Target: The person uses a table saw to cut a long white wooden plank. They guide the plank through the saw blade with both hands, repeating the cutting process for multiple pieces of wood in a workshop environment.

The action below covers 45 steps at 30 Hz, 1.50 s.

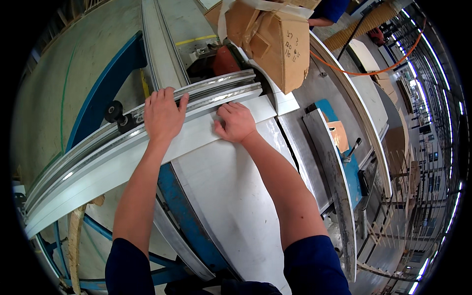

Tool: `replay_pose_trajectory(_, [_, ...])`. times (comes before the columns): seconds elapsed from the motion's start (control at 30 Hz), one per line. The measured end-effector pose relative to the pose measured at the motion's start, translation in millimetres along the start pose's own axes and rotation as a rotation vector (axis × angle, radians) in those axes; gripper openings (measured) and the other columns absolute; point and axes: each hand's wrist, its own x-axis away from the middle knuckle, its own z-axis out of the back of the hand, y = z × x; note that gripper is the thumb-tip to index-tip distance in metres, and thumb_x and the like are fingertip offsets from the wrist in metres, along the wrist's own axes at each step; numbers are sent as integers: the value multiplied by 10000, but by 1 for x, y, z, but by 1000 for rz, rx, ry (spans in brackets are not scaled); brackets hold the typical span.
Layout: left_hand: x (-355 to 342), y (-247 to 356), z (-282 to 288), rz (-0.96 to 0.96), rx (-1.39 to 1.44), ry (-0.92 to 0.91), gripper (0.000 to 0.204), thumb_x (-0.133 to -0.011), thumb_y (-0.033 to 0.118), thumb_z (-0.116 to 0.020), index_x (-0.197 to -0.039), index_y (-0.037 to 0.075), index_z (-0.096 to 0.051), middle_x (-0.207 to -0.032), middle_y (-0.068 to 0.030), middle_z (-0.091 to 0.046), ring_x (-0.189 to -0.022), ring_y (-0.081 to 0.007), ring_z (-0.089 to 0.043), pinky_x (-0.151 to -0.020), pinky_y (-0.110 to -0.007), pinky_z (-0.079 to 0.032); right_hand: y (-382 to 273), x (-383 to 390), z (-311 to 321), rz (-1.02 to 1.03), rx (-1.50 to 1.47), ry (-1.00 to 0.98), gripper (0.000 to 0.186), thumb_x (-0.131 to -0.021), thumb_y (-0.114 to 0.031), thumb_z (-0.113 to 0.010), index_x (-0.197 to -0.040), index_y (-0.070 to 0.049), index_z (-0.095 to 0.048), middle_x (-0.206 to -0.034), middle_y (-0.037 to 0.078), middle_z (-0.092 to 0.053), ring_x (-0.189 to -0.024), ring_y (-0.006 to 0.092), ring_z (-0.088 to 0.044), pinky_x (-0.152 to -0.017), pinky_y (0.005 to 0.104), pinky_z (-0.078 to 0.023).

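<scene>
A long white strip (206, 127) lies along the ribbed metal fence (216, 83) of a saw-like machine, crossing in front of me. My left hand (164, 115) rests on the strip with its fingers stretched over the fence and its thumb apart. To its right, my right hand (236, 122) bears on the strip with loosely bent fingers. A gap shows between its thumb and forefinger, and it grips nothing. Its fingertips are close to the fence's near edge. Beneath the strip is a pale worktable (216, 172).
A black knob (114, 112) is fixed on the fence left of my hands. An open cardboard box (280, 49) stands beyond the strip's right end, by a red part (226, 61). Another person's sleeve (330, 10) shows behind it. A grey rail (334, 182) and an orange hose (364, 73) lie right.
</scene>
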Motion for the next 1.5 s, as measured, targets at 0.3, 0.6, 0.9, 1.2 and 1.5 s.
replay_pose_trajectory(0.3, [38,10,18,-38,28,-39,445,-1028,434,-642,-1211,31,-692,-1156,-132,-697,-1131,-326,-611,-1036,-443,-458,-26,33,23,-30,-11,-35,190,-785,-207,-709,-831,-68,-588,-845,111,-620,-845,331,-614,-805,442,-526])
replay_pose_trajectory(0.6, [166,-3,98,-1,751,161,222,-976,136,-718,-1141,-11,-692,-1135,-172,-682,-1048,-377,-668,-941,-399,-530,-53,76,41,-14,-30,-19,187,-773,-187,-702,-840,-65,-576,-857,116,-615,-838,336,-605,-782,447,-522])
replay_pose_trajectory(0.9, [337,-191,137,1370,1650,415,351,-1016,316,-749,-1209,38,-655,-1150,-86,-701,-1070,-223,-667,-971,-355,-553,-67,94,57,36,-36,24,153,-780,-153,-682,-813,-70,-558,-810,118,-581,-802,335,-609,-750,452,-524])
replay_pose_trajectory(1.2, [326,-243,114,1468,1663,572,546,-1020,379,-738,-1439,68,-578,-1392,-87,-675,-1254,-263,-663,-1076,-400,-581,-106,93,54,2,-31,-107,215,-845,-271,-676,-830,-72,-598,-852,97,-615,-886,295,-627,-814,430,-515])
replay_pose_trajectory(1.5, [308,-186,93,1528,1762,346,487,-1021,426,-727,-1370,97,-639,-1320,-31,-715,-1196,-200,-683,-1049,-342,-564,-122,89,43,-5,-15,14,193,-874,-265,-678,-838,-87,-611,-856,91,-620,-881,281,-631,-826,409,-504])
